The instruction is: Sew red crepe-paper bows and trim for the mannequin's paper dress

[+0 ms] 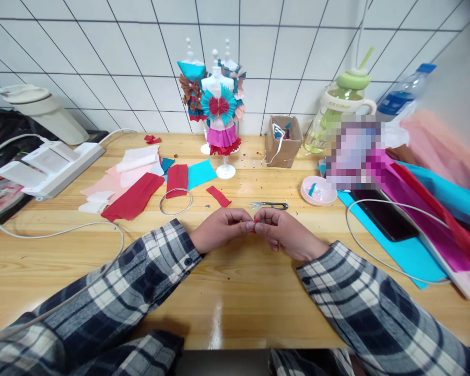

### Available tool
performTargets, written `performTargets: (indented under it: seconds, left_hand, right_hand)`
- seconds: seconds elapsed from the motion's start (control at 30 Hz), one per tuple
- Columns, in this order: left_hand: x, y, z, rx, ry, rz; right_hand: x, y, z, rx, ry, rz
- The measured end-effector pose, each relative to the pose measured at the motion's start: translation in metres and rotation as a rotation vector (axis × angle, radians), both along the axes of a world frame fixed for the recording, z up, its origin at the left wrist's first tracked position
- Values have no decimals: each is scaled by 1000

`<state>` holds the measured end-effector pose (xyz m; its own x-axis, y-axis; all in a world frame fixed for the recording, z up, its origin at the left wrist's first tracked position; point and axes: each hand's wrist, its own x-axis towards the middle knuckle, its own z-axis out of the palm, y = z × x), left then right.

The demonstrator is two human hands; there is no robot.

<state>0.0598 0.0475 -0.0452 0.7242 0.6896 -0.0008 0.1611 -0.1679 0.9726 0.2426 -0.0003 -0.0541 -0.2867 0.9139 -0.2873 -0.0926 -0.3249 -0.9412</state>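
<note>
Tho sm., pinched red pc (pixel 256 221)

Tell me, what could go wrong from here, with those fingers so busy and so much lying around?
The small red piece, mostly hidden between the fingertips of the left hand and right hand, could slip or get crushed. The snips lie just beyond the fingers with bare blades, so a knuckle might brush them. The white cable by the left sleeve could perhaps snag.
</note>
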Motion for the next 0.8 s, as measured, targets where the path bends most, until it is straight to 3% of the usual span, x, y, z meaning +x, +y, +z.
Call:
performTargets:
  seconds: [0.13, 0.23, 0.37, 0.8]
  left_hand:
    - [1, 0, 0, 177, 40, 249]
    - [1, 0, 0, 266, 78, 336]
    - [1, -1, -1, 274, 102, 314]
    - [0, -3, 3, 275, 52, 228]
  right_hand:
    - [3, 1, -1, 103, -2, -152]
    - [5, 2, -3, 209, -129, -247]
    - [3, 2, -5, 255, -261, -267]
    - [-5, -1, 3, 332, -388, -234]
